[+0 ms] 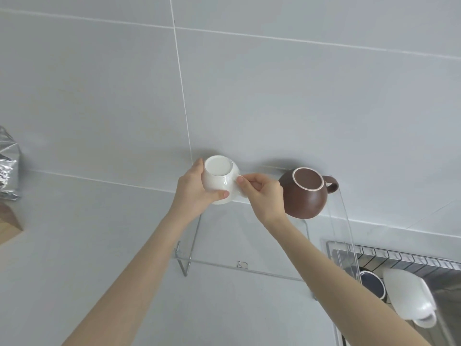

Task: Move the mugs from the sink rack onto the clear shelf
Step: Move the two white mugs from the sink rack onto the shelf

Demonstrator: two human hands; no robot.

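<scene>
A white mug (218, 179) is upside down at the back left of the clear shelf (239, 264), near the tiled wall. My left hand (193, 193) wraps its left side and my right hand (260, 194) pinches its handle on the right. A brown mug (303, 196) stands upside down on the shelf just to the right, its handle pointing right. In the sink rack (399, 258) at the lower right lie a dark blue mug (371, 284) and a white mug (409, 295). Whether the held mug touches the shelf I cannot tell.
A silver foil bag (8, 163) and a wooden block (8, 222) stand at the left edge on the grey counter. The tiled wall rises directly behind the shelf. The shelf's right leg stands beside the sink rack.
</scene>
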